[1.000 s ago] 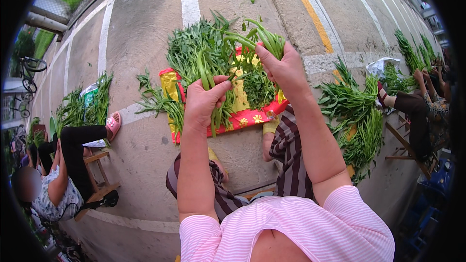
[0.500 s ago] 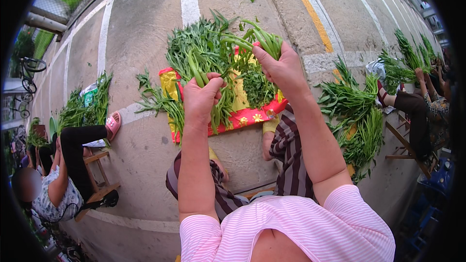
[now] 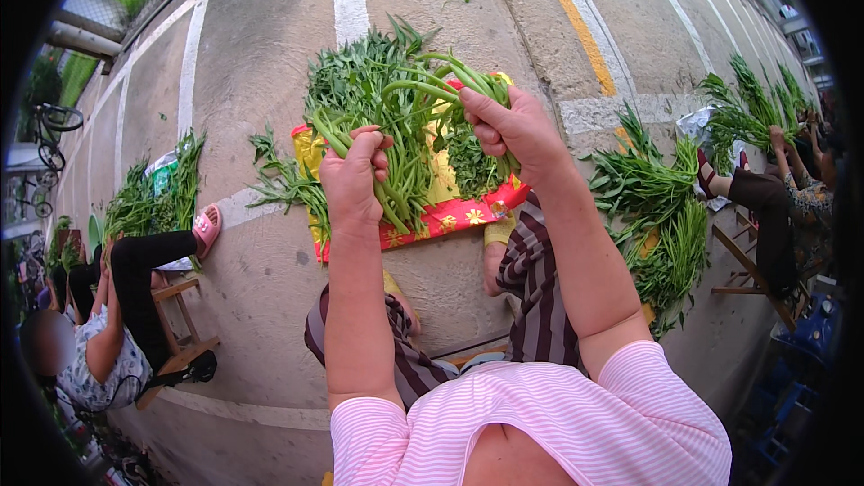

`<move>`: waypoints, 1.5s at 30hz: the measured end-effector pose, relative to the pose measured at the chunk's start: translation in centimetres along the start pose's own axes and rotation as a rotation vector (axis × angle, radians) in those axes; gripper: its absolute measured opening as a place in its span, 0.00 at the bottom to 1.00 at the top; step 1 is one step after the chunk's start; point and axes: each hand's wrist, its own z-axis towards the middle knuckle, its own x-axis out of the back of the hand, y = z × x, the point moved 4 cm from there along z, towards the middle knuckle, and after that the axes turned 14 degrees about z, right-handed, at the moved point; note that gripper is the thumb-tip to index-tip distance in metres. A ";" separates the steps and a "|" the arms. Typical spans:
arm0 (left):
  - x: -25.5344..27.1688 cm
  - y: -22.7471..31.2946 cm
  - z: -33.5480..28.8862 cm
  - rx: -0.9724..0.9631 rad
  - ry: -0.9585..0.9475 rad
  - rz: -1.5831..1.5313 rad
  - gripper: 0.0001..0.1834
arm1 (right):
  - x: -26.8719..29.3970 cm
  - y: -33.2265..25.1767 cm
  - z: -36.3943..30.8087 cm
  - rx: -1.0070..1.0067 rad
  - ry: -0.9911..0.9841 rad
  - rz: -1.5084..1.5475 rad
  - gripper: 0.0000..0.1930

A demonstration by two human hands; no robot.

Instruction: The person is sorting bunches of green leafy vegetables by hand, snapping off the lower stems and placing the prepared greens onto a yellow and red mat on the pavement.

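Note:
My left hand (image 3: 353, 182) is closed round several thick green stems (image 3: 331, 132), which look like water spinach. In my right hand (image 3: 517, 132) is a bunch of water spinach (image 3: 438, 69), pinched under the thumb, its stems bending over toward the left. Both hands are raised above a red and gold sheet (image 3: 450, 219) on the ground between my feet. A leafy pile of water spinach (image 3: 346, 76) covers the sheet's far left part, and a smaller heap of loose leaves (image 3: 477, 166) lies below my right hand.
More greens (image 3: 661, 216) lie on the ground to my right. Seated people handle greens on both sides, one on a wooden stool (image 3: 184, 351) at left, with another wooden stool (image 3: 751, 270) at right. The concrete ground (image 3: 261, 45) has painted white and yellow lines.
My left hand has shifted slightly left and down, still closed on stems. My right hand has lowered and moved slightly left, and its bunch now droops further toward the left hand.

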 end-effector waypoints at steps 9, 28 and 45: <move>1.7 0.8 0.7 -0.061 0.097 -0.049 0.04 | 1.2 -0.1 0.6 -0.050 -0.034 0.261 0.10; -4.1 -1.6 -1.2 0.065 -0.277 0.148 0.15 | 2.3 -1.2 1.1 -0.019 -0.029 0.477 0.07; -8.0 -5.1 -2.5 0.179 -0.574 -0.017 0.17 | 1.5 -0.9 0.6 0.127 0.096 -0.036 0.10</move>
